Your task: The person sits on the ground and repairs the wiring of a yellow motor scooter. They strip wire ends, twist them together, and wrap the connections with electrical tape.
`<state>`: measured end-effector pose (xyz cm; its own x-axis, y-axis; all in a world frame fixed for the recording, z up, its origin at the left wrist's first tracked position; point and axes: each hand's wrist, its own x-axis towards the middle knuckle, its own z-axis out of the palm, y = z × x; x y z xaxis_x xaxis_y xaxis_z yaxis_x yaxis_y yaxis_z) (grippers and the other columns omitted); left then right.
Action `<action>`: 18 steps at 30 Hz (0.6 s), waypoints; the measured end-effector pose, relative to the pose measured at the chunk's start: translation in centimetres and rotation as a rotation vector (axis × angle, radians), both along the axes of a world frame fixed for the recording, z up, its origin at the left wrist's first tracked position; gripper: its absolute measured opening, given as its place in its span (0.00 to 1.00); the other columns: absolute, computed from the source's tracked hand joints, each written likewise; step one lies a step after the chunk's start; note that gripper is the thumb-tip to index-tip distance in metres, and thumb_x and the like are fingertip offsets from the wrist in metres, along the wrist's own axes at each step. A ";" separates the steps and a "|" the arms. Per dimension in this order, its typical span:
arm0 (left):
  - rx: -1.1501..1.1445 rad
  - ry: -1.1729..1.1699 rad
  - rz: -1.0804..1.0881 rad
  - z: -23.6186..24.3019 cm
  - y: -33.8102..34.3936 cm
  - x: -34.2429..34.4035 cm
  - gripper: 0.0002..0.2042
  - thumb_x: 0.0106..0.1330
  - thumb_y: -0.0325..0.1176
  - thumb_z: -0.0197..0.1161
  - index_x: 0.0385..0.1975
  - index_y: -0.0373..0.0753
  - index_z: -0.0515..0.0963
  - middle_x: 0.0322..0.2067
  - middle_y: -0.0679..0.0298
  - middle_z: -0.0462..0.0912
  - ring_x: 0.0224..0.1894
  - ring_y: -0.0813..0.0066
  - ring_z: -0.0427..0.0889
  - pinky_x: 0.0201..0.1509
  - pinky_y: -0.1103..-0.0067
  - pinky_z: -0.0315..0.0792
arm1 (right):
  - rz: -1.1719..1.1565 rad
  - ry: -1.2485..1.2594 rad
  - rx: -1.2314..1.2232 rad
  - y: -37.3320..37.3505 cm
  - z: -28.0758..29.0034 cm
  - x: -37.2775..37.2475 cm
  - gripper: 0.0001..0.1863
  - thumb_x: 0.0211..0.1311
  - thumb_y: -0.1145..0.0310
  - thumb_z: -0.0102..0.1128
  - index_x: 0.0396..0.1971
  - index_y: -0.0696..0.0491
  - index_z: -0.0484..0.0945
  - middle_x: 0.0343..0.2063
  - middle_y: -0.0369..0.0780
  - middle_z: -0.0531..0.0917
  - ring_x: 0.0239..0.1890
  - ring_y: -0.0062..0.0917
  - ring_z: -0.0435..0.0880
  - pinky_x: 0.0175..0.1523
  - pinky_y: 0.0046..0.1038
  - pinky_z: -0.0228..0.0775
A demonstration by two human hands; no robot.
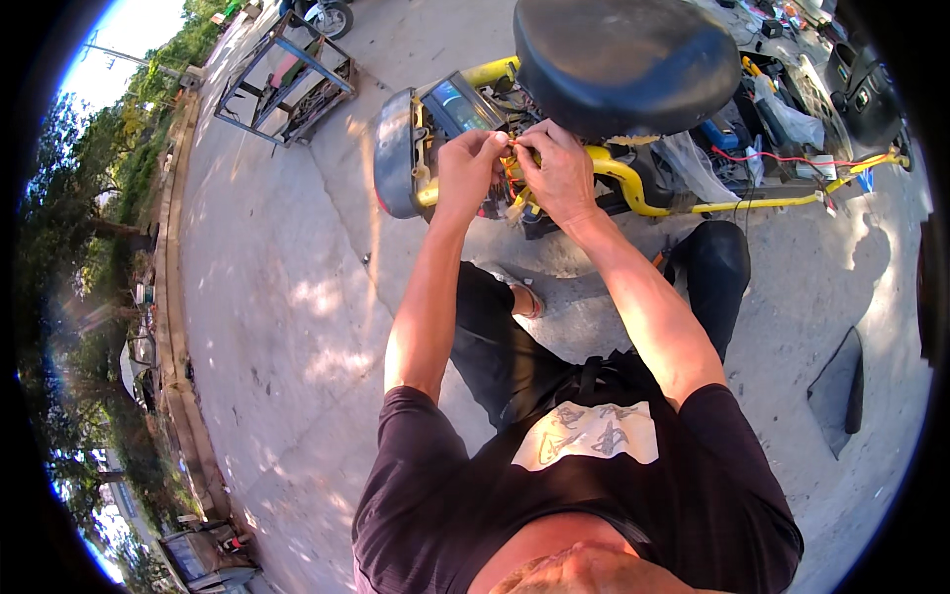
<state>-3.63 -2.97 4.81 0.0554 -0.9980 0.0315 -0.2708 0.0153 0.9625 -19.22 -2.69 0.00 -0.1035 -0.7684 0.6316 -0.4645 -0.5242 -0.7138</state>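
Thumbs and forefingers nipped together at upper centre of the frame, a person's left hand (469, 176) and right hand (560, 176) meet over what looks like a thin orange wire (511, 143), pinched between the fingertips. It sits above a loose bundle of red, orange and yellow wires (514, 184), beside the yellow tubular metal frame (625, 178) of a vehicle and just below its broad black padded seat (625, 61). Work this fine probably calls for a grip close to the wire's ends, steady wrists and no tugging on the neighbouring strands. The fingers mask the exact contact, and whether ends are bare or joined cannot be told. The seat covers part of the wiring; its top edge is cut off.
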 end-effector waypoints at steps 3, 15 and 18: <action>-0.009 0.024 0.005 -0.2 -0.1 -0.1 0.12 0.79 0.34 0.67 0.43 0.29 0.86 0.31 0.65 0.89 0.27 0.84 0.79 0.31 0.81 0.74 | 0.010 -0.005 -0.007 0.2 0.1 0.0 0.04 0.65 0.69 0.71 0.36 0.52 0.87 0.40 0.37 0.86 0.45 0.40 0.86 0.48 0.42 0.81; -0.270 -0.228 -0.082 -1.4 -0.6 0.0 0.08 0.80 0.26 0.63 0.50 0.32 0.86 0.37 0.66 0.90 0.33 0.85 0.83 0.37 0.82 0.79 | -0.018 0.050 0.027 0.1 0.2 0.1 0.06 0.68 0.68 0.68 0.37 0.53 0.82 0.39 0.41 0.86 0.45 0.46 0.85 0.49 0.47 0.79; -0.263 -0.087 -0.068 -1.0 -0.1 -0.7 0.07 0.78 0.25 0.65 0.50 0.33 0.86 0.38 0.67 0.90 0.36 0.84 0.84 0.41 0.82 0.80 | -0.004 0.026 0.071 -0.2 0.0 -0.1 0.07 0.68 0.67 0.68 0.36 0.54 0.81 0.37 0.44 0.86 0.44 0.48 0.85 0.49 0.49 0.78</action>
<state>-4.29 -3.05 3.83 -0.0254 -0.9561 0.2919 -0.3416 0.2827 0.8963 -19.32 -2.85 -0.03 -0.0907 -0.8109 0.5782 -0.4854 -0.4709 -0.7366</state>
